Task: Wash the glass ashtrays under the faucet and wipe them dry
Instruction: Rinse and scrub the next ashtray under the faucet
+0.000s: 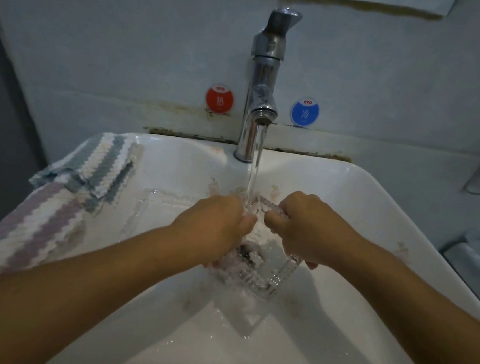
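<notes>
Two bare forearms reach in from the lower corners of the frame and meet at the middle, over a white sink [364,201]. Between them sits a square glass ashtray [265,269], held tilted under the running water at the centre of the frame. The left hand [213,226] curls its fingers round the ashtray's left side, and the right hand [310,233] grips its upper right edge, thumb and fingers pinched over the rim. The two hands are close together, nearly touching above the glass. Water falls in a thin stream from the chrome faucet [261,95] at upper centre and lands between the hands, splashing on the glass. A second glass ashtray [153,205] lies on the sink's left slope, just left of the left hand. At the left edge two striped cloths drape over the sink rim: a grey-and-white cloth [101,164] above and a purple-and-white cloth [29,228] below. A red sticker [219,100] and a blue sticker [304,112] flank the faucet on the wall.
</notes>
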`<state>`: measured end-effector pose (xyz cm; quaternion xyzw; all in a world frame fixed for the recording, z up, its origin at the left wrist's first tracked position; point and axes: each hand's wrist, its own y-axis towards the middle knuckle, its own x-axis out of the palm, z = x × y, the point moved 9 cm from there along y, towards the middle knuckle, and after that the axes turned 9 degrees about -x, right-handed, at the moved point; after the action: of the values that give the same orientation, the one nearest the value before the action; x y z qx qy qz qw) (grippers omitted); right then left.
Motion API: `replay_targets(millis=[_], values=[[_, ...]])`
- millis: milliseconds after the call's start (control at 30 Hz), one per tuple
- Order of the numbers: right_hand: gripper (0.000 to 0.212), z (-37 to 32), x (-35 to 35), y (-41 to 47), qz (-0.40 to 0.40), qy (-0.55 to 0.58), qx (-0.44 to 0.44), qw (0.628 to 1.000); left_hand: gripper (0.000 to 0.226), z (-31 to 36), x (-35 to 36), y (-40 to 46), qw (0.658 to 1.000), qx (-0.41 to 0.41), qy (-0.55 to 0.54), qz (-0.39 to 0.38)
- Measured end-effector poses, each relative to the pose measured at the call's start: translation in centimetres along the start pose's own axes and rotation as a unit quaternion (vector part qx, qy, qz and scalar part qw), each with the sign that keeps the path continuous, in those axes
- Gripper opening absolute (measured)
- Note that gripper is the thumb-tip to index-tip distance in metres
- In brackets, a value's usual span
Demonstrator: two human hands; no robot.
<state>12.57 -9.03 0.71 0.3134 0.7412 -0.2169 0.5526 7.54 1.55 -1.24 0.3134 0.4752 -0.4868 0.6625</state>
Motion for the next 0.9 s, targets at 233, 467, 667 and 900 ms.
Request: replay_targets(millis=[233,467,667,900], values=[[0.029,0.5,-0.4,0.2,0.023,0.007,0.008,1.0,0.043,0.1,0.7,-0.2,0.991,-0.014,-0.116,-0.071],[0.037,0.8,-1.6,-0.2,0.058,-0.005,0.023,0.998,0.026,0.7,1.2,-0.8,0.958,-0.027,-0.245,-0.145],[0.04,1.1,-2.2,-0.3,0.096,-0.007,0.03,0.995,0.004,-1.9,2.8,-0.7,0.874,-0.156,-0.44,-0.133],[0.041,1.2,-3.2,-0.6,0.154,-0.01,0.035,0.987,0.018,-2.2,3.9,-0.2,0.817,-0.2,-0.526,-0.126]])
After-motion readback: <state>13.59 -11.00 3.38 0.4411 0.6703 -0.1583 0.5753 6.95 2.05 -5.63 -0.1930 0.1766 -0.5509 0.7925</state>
